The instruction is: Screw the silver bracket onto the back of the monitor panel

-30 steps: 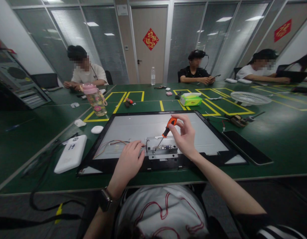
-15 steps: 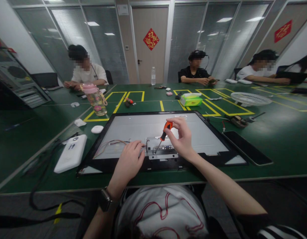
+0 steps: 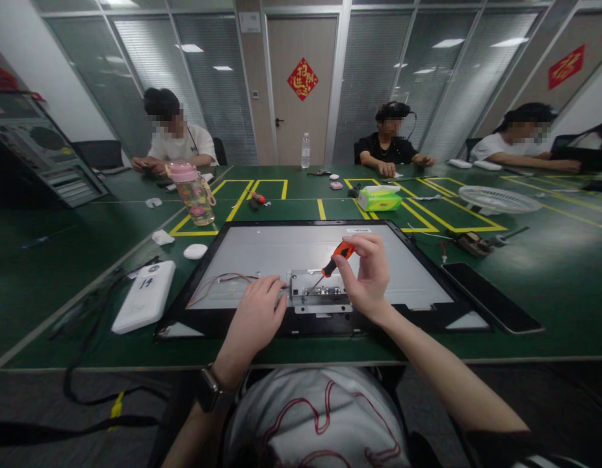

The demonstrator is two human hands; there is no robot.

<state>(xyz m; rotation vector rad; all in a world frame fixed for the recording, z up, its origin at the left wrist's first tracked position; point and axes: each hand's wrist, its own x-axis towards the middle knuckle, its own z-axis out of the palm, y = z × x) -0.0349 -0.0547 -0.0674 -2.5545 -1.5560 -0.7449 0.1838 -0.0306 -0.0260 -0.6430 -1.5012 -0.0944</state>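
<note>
A flat screen panel (image 3: 262,250) with a grey back and black frame lies on the green table before me. Near its front edge sits a metal bracket (image 3: 325,309) with a row of connectors. My right hand (image 3: 370,276) pinches the handle of an orange and black screwdriver (image 3: 340,255), tilted, its tip down at the left part of the bracket. Whether the tip sits in a screw is too small to tell. My left hand (image 3: 262,305) rests on the panel left of the bracket, fingers stretched out, beside thin cables (image 3: 222,278).
Left are a white power bank (image 3: 145,298), a white case (image 3: 195,251) and a pink-lidded bottle (image 3: 191,195). On the right lie a black phone (image 3: 491,298) and a white fan grille (image 3: 498,199). A green tissue pack (image 3: 379,199) stands behind the panel. Several people sit opposite.
The screwdriver leans further to the right, and my right hand has shifted slightly right with it. My left hand stays in place. A person opposite has moved their hands apart.
</note>
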